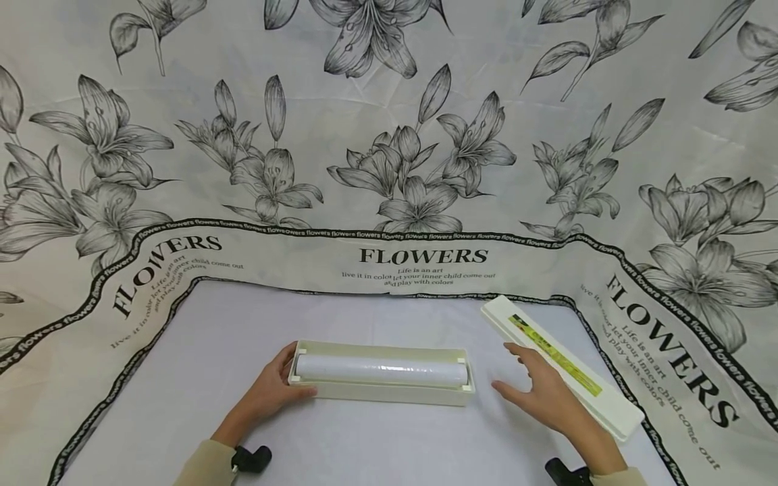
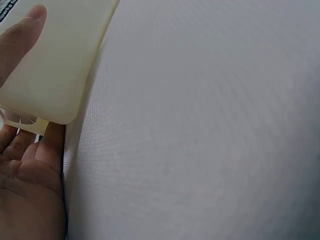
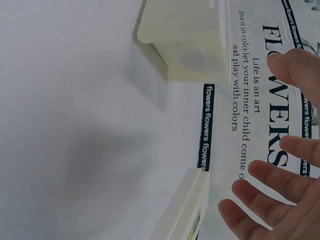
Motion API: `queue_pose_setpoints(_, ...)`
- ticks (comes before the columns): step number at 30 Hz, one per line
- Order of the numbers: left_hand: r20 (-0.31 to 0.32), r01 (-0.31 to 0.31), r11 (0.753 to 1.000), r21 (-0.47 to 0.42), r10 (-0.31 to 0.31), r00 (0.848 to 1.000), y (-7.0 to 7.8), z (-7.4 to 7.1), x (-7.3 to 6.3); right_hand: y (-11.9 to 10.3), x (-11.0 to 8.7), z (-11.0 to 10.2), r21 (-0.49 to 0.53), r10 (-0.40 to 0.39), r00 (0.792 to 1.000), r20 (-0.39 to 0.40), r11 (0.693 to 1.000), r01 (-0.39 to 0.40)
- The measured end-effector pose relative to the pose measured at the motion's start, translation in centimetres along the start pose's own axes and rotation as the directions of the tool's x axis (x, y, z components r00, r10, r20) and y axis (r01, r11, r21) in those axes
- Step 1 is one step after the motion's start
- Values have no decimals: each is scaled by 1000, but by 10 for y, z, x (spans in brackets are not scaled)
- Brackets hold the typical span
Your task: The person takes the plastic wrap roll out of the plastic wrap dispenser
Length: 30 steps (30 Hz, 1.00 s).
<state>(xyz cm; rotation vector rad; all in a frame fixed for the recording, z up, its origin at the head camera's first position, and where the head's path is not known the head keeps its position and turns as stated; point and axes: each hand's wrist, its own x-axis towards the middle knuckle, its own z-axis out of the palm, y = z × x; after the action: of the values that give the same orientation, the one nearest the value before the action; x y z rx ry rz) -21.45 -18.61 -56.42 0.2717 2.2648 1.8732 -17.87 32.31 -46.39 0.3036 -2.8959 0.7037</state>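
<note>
An uncovered cream plastic cling film dispenser box [image 1: 389, 393] lies lengthwise across the white-covered table. Inside it sits a roll of cling film [image 1: 381, 370], shiny along its top. My left hand [image 1: 270, 390] grips the box's left end, thumb along the front wall and fingers at the end and far side. In the left wrist view the thumb rests against the box [image 2: 60, 65]. Between the box's right end and a long lid [image 1: 614, 410] is my right hand [image 1: 541, 395], fingers spread and holding nothing. The right wrist view shows that hand's open fingers [image 3: 280, 185] apart from the box [image 3: 197, 62].
The lid bears a yellow-green label [image 1: 556, 354] and lies slanted at the right, near the cloth's border. A white cloth with a "FLOWERS" border [image 1: 422, 263] surrounds the table surface [image 1: 243, 324] at the back and sides. A flower-printed curtain [image 1: 365, 101] rises behind.
</note>
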Motion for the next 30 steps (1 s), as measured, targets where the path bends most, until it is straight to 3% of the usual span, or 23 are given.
queue_pose_setpoints(12, -2, 5, 1000, 3, -5, 1000, -1, 1, 1, -30, 13, 6, -24, -89, 996, 23, 996, 90)
queue_pose_setpoints(22, 3, 1, 1000, -9, -1, 1000, 0, 1, 1, -38, 22, 11, 5, -129, 984, 120, 992, 129)
queue_pose_setpoints(30, -8, -1, 1000, 16, 1, 1000, 3, 2, 0, -46, 24, 14, -1, -204, 969, 142, 979, 206)
